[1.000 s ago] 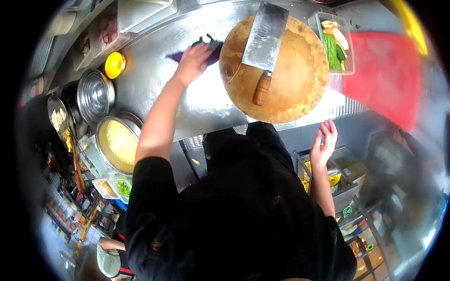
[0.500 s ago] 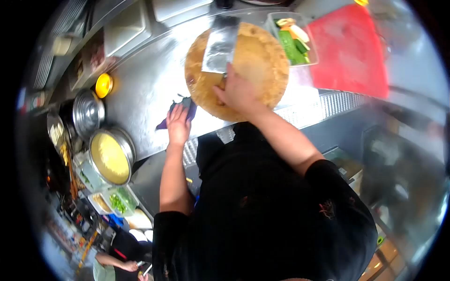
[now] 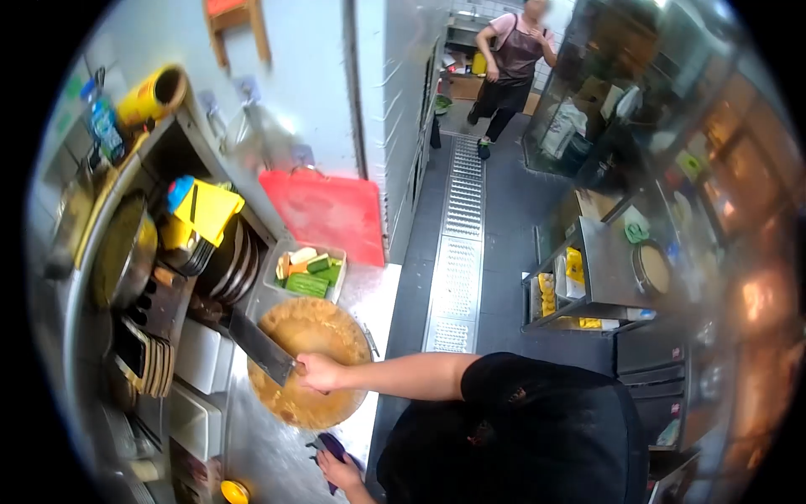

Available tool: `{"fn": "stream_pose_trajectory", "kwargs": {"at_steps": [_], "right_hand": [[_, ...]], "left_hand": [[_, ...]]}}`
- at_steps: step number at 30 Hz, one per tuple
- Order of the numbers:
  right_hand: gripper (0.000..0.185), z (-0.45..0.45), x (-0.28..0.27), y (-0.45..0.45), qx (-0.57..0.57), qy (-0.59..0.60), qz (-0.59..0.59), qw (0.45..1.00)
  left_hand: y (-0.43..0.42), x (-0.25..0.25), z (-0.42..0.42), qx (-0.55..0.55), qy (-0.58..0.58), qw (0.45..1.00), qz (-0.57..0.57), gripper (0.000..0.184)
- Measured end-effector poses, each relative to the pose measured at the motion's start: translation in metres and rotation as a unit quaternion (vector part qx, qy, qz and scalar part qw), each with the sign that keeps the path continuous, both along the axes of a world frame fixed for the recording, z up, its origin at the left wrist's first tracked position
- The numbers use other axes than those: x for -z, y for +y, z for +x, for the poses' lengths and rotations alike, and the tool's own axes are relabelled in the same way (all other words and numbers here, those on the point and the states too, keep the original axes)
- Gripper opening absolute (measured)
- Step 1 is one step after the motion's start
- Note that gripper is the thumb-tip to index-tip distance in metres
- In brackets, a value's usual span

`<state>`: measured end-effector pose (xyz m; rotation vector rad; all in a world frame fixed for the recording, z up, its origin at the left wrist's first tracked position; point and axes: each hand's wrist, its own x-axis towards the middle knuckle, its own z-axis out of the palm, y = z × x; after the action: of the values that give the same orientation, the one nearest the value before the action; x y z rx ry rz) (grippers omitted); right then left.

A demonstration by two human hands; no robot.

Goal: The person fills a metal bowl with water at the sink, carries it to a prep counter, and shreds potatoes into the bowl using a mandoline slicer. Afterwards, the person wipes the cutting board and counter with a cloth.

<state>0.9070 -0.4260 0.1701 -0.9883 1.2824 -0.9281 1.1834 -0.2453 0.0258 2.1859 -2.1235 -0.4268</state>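
My right hand (image 3: 322, 372) is closed round the handle of a cleaver (image 3: 262, 349). Its broad blade lies over a round wooden chopping board (image 3: 323, 323), pointing to the upper left. On the steel counter (image 3: 273, 458) below the board, my left hand (image 3: 338, 472) grips a dark purple cloth (image 3: 329, 441), partly covered by the palm and fingers. Just beyond the board stands a clear plastic container (image 3: 337, 290) of cut green and pale vegetables.
A red cutting board (image 3: 326, 210) leans against the wall. White bins (image 3: 197, 357) line the counter's left side, with a yellow bowl (image 3: 235, 491) lower down. On the floor runs a metal drain grate (image 3: 453, 277); farther off, a person in an apron (image 3: 512, 63) stands in the aisle.
The view has swung to the right, bringing the aisle and another person into sight. My right hand still holds the cleaver over the board; my left hand remains on the cloth.
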Motion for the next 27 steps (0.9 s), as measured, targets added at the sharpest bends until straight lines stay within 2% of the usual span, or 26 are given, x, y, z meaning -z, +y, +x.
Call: {"fn": "stream_pose_trajectory", "kwargs": {"at_steps": [2, 3, 6, 7, 13, 15, 17, 18, 19, 20, 21, 22, 23, 26, 27], "right_hand": [[0.020, -0.020, -0.034, 0.033, 0.013, -0.002, -0.020, 1.000], [0.025, -0.030, -0.050, 0.046, 0.032, 0.025, -0.026, 0.999], [0.031, -0.049, -0.018, 0.057, 0.049, 0.223, -0.169, 0.959], [0.036, -0.054, -0.014, 0.067, 0.054, 0.216, -0.147, 0.964], [0.036, -0.082, -0.026, 0.116, 0.092, 0.249, -0.163, 0.950], [0.037, -0.091, -0.028, 0.124, 0.094, 0.239, -0.156, 0.954], [0.033, -0.104, -0.029, 0.137, 0.102, 0.262, -0.189, 0.941], [0.032, -0.115, -0.031, 0.144, 0.109, 0.272, -0.178, 0.939], [0.031, -0.126, -0.034, 0.150, 0.109, 0.277, -0.167, 0.940], [0.030, -0.133, -0.029, 0.158, 0.100, 0.282, -0.156, 0.941], [0.035, -0.144, -0.016, 0.167, 0.137, 0.301, -0.185, 0.925], [0.038, -0.160, -0.002, 0.178, 0.129, 0.242, -0.165, 0.947], [0.040, -0.173, -0.022, 0.193, 0.139, 0.281, -0.189, 0.931], [0.040, -0.202, -0.019, 0.224, 0.155, 0.304, -0.149, 0.928], [0.039, -0.221, -0.023, 0.223, 0.143, 0.303, -0.135, 0.933]], "left_hand": [[0.005, -0.008, -0.004, 0.007, -0.014, 1.000, 0.007, 0.064], [0.004, -0.010, -0.007, 0.011, -0.022, 1.000, 0.010, 0.064], [-0.008, -0.008, -0.007, 0.029, -0.039, 0.999, 0.009, 0.062], [-0.007, -0.003, -0.005, 0.037, -0.037, 0.999, -0.002, 0.061], [-0.004, 0.018, 0.024, 0.090, -0.017, 0.995, -0.044, 0.048], [0.000, 0.011, 0.035, 0.123, -0.015, 0.990, -0.067, 0.044], [-0.002, 0.004, 0.048, 0.046, -0.018, 0.999, 0.013, 0.040], [-0.003, 0.010, 0.063, 0.022, 0.001, 1.000, -0.011, 0.039], [0.001, 0.017, 0.084, -0.024, 0.090, 0.995, -0.034, 0.036], [0.005, 0.035, 0.108, -0.061, 0.122, 0.987, -0.082, 0.031], [0.005, 0.000, 0.093, -0.151, 0.159, 0.973, -0.076, 0.027], [0.003, -0.025, 0.079, -0.151, 0.157, 0.965, -0.145, 0.026], [-0.006, -0.042, 0.067, -0.176, 0.169, 0.956, -0.166, 0.025], [-0.022, -0.094, 0.023, -0.186, 0.261, 0.919, -0.230, 0.034], [-0.024, -0.127, -0.006, -0.200, 0.273, 0.911, -0.237, 0.034]]}}
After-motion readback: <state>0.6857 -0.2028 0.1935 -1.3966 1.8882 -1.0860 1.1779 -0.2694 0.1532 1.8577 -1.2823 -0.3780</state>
